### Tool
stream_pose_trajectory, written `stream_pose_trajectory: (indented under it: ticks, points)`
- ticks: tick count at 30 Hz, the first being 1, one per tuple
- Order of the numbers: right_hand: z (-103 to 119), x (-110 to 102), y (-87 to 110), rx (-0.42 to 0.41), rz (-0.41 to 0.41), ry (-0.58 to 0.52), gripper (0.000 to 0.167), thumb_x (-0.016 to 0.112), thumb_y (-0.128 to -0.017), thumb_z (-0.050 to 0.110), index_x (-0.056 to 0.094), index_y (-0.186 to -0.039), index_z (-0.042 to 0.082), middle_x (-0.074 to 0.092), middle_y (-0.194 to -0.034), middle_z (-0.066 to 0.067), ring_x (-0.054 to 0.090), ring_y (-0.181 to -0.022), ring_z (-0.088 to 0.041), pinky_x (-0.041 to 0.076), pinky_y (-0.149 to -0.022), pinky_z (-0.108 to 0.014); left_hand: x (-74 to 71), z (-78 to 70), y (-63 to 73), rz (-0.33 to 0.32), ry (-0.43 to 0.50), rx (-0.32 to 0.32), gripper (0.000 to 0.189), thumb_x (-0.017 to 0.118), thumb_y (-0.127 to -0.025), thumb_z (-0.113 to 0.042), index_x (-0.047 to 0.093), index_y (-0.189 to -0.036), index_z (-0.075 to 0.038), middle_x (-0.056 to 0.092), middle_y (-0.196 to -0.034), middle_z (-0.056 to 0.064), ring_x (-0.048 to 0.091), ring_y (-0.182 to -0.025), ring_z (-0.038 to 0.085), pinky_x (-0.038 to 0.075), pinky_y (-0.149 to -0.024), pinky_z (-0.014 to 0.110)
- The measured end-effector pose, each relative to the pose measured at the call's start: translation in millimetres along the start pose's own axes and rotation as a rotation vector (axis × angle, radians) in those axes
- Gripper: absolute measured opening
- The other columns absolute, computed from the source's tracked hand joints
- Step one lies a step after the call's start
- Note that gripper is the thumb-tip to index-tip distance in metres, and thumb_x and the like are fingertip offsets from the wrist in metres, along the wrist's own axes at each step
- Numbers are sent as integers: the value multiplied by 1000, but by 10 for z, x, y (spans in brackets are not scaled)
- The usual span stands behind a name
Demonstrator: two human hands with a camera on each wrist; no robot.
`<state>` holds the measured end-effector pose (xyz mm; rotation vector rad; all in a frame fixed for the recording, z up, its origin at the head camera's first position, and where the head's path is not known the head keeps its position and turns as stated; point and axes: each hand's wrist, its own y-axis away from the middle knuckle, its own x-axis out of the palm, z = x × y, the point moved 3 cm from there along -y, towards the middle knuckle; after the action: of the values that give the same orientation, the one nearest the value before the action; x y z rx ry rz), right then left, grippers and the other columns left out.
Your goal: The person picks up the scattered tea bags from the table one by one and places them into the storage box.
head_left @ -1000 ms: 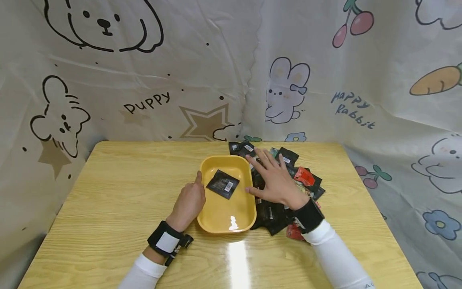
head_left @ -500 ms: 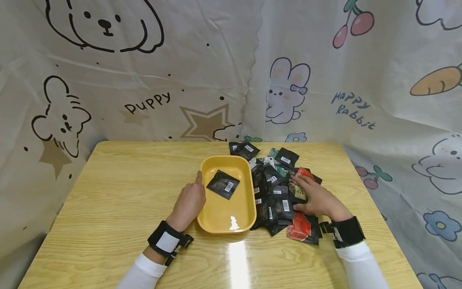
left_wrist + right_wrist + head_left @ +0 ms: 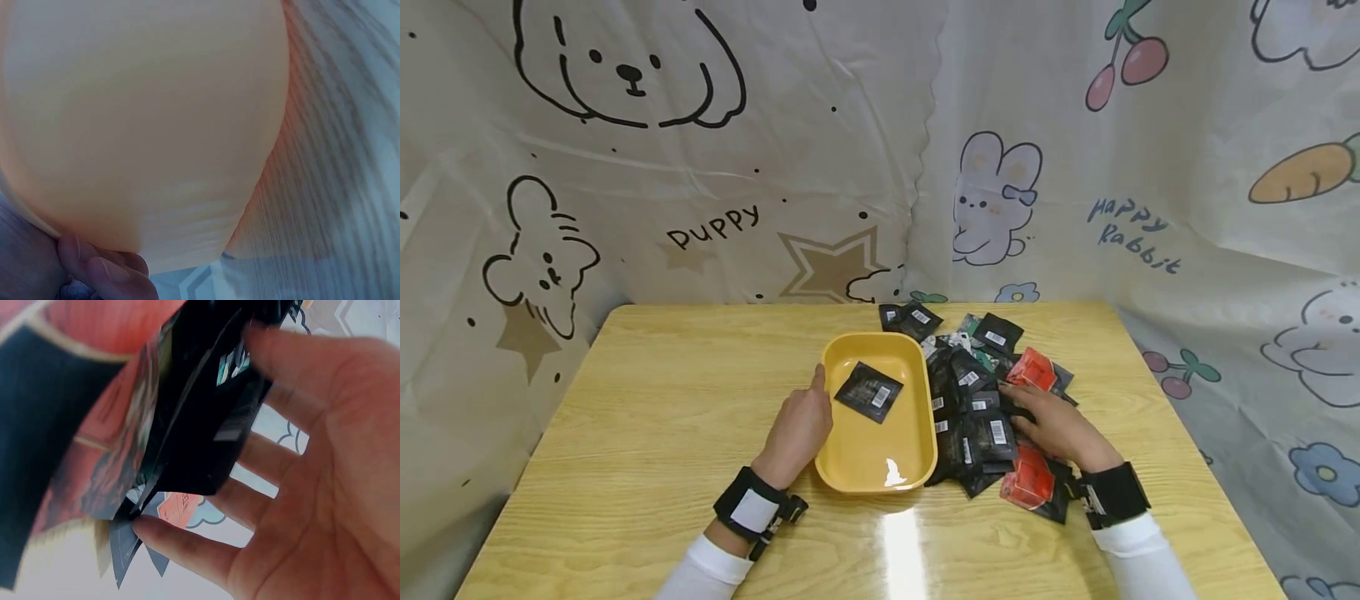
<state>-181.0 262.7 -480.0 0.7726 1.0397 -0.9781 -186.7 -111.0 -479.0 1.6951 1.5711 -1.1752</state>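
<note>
My left hand (image 3: 796,433) holds the left rim of a yellow plastic tray (image 3: 874,467), its index finger lying along the edge. In the left wrist view, curled fingertips (image 3: 115,270) sit at the tray's rim. Inside the tray lies one flat black packet (image 3: 869,392) with a white barcode label. My right hand (image 3: 1063,425) reaches into the right side of a packet pile. The right wrist view shows a black packet (image 3: 197,444) between the thumb and the fingers, which pass behind it.
Several black packets (image 3: 992,437) overlap against the tray's right side. Red packets (image 3: 1032,369) lie at the pile's right, and black packets (image 3: 919,319) at the back. The wooden table (image 3: 700,358) meets a printed curtain (image 3: 850,167) at its far edge.
My right hand has moved from beside the tray to the pile's right side and worked in among the packets there. The red packets shifted slightly. My left hand stays at the tray.
</note>
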Motion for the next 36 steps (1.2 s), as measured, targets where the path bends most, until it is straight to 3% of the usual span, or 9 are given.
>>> stream_pose_trajectory:
  ticks: [5,9,13,16,20,26,28,32,36]
  points:
    - [43,21,-4,5,-127,94,48,64,-88,1,57,-135,6,62,-124,-20,59,-110,-40,46,-88,-56,1,-4,17,-11,2,10,49,49,-98,-5,37,-142,13,45,-51,2,43,-39,11,32,-37,26]
    - [58,30,-5,52,-256,157,34,65,-88,2,66,-122,7,69,-104,-16,65,-90,-36,50,-74,-53,17,17,32,6,-5,9,49,48,-98,-5,36,-142,14,45,-52,2,43,-40,11,32,-37,25]
    - [178,-146,-30,72,-402,172,27,65,-88,-1,69,-114,5,71,-93,-17,67,-78,-37,50,-63,-52,7,53,41,16,-32,0,49,47,-99,-4,36,-142,14,44,-49,1,41,-38,10,31,-35,24]
    - [395,-371,-118,-2,-491,148,34,59,-89,-6,65,-121,4,69,-105,-18,68,-87,-37,52,-68,-51,-9,58,32,2,-28,4,48,47,-98,-4,36,-142,15,44,-49,1,40,-37,9,30,-34,24]
    - [782,-516,-310,-210,-533,109,41,54,-92,-7,60,-130,6,65,-121,-14,65,-104,-33,52,-81,-47,5,25,8,1,-7,13,49,46,-98,-3,36,-142,15,44,-49,1,41,-37,9,31,-34,23]
    - [1330,-278,-722,-396,-417,94,42,58,-94,1,59,-135,14,61,-131,-5,60,-115,-25,48,-93,-41,61,-15,23,6,16,9,48,47,-98,-4,38,-142,14,45,-49,2,42,-38,11,31,-35,25]
    - [1429,-145,-837,-403,-286,92,47,61,-97,21,51,-142,17,51,-143,-5,50,-128,-26,38,-103,-49,79,-31,26,-18,19,26,47,49,-97,-3,40,-140,14,48,-51,4,44,-40,12,33,-36,27]
    - [1491,79,-957,-361,-21,120,92,61,-82,68,26,-156,25,18,-161,-4,15,-146,-31,11,-108,-67,75,-39,20,-27,17,39,47,51,-96,-2,42,-138,15,51,-53,7,47,-42,13,35,-37,28]
    - [1452,94,-994,-299,32,122,108,57,-73,81,16,-157,29,2,-163,0,2,-148,-32,6,-105,-71,13,15,14,-18,8,15,49,50,-97,-4,39,-141,14,48,-52,4,44,-41,13,34,-37,27]
